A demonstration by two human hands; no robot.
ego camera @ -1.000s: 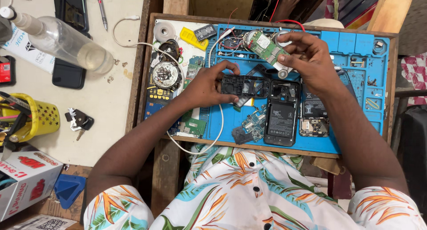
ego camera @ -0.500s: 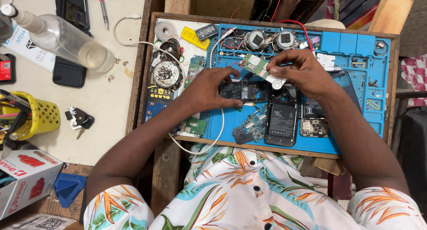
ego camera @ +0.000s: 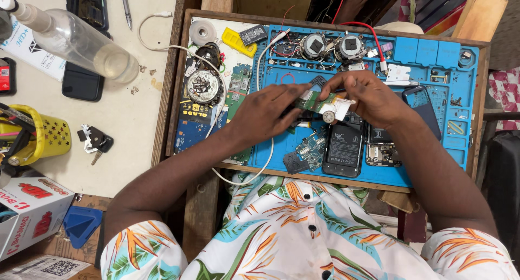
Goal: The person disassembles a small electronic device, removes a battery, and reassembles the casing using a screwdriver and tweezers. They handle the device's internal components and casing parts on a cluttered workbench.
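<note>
Both hands pinch it: left hand [ego camera: 265, 114] and right hand [ego camera: 374, 98] grasp the green circuit board [ego camera: 317, 102] above the blue mat [ego camera: 433, 128]; opened phone [ego camera: 344, 147] remains unassembled.

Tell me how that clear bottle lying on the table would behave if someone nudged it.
The bottle lies on its side on the table, so it would probably roll. It looks like glass, so likely smooth, somewhat slippery and breakable. The little liquid pooled at its base would probably slosh and shift its weight.
</note>
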